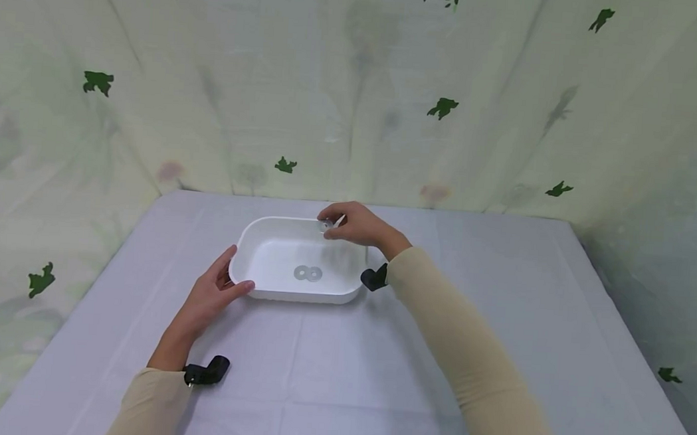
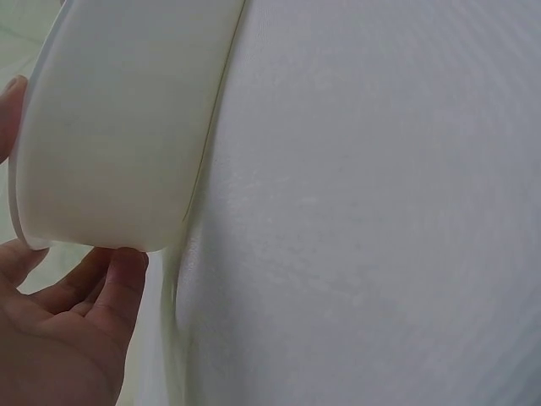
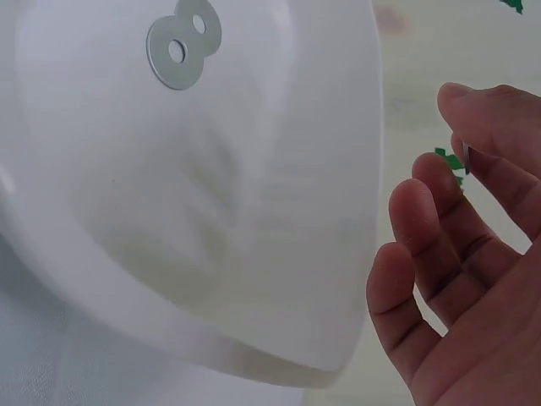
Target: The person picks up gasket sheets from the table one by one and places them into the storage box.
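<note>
A white, rounded oblong plastic tub [image 1: 265,255] sits on the table with its long side toward me. My left hand [image 1: 208,299] grips its left end, the thumb over the near rim and the fingers [image 2: 118,292] against the outer wall. Two flat metal washers [image 3: 175,52] lie on the tub's floor, partly overlapping. Over the far rim, my right hand [image 1: 362,228] pinches another washer [image 1: 325,225] between thumb and index finger. In the right wrist view that washer is edge-on, and the other fingers [image 3: 414,216] are loosely bent.
A white cloth [image 1: 327,362] covers the table. Behind it hangs a pale curtain [image 1: 377,133] with green leaf shapes. Each wrist wears a black camera mount [image 1: 207,372], the right one close beside the tub's right end.
</note>
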`<move>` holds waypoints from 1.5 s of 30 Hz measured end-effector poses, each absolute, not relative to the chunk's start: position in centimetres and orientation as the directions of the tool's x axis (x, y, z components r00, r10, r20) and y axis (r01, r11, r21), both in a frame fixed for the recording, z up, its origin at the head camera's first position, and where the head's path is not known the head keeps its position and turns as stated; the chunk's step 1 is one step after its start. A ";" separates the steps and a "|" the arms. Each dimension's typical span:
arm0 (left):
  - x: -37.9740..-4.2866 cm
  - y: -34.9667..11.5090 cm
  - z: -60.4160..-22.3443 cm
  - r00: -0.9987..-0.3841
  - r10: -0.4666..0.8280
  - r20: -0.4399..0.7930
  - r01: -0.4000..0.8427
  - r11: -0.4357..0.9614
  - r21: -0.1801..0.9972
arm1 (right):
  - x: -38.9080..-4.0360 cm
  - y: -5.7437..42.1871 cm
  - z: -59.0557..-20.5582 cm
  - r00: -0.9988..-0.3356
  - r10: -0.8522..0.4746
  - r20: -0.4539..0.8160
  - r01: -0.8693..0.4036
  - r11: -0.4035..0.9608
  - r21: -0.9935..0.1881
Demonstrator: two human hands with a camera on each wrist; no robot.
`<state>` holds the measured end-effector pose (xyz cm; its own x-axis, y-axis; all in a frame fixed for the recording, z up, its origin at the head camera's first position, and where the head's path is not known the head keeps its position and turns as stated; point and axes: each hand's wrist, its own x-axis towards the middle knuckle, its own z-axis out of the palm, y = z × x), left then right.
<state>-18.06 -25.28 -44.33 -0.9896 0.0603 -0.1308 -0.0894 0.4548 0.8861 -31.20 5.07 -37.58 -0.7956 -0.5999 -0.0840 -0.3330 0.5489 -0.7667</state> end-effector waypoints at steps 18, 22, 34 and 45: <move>-18.2 -25.1 -44.0 -0.986 0.070 -0.150 -0.101 0.460 0.882 | -31.1 4.6 -37.9 -0.796 -0.595 -0.106 -0.324 0.569 -0.756; -18.2 -25.0 -44.0 -0.986 0.072 -0.152 -0.102 0.458 0.883 | -31.1 4.5 -38.1 -0.801 -0.587 -0.123 -0.313 0.584 -0.749; -18.2 -24.9 -44.0 -0.986 0.068 -0.151 -0.106 0.444 0.890 | -30.8 6.8 -36.7 -0.819 -0.556 -0.144 -0.306 0.635 -0.710; -18.1 -25.4 -44.2 -0.986 0.059 -0.156 -0.110 0.466 0.878 | -29.6 12.2 -34.8 -0.844 -0.522 -0.120 -0.359 0.717 -0.597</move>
<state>-18.09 -25.35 -44.17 -0.9860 0.0595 -0.1557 -0.1105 0.4661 0.8778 -29.61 12.24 -34.76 -0.8442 -0.5224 -0.1201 -0.3588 0.7172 -0.5974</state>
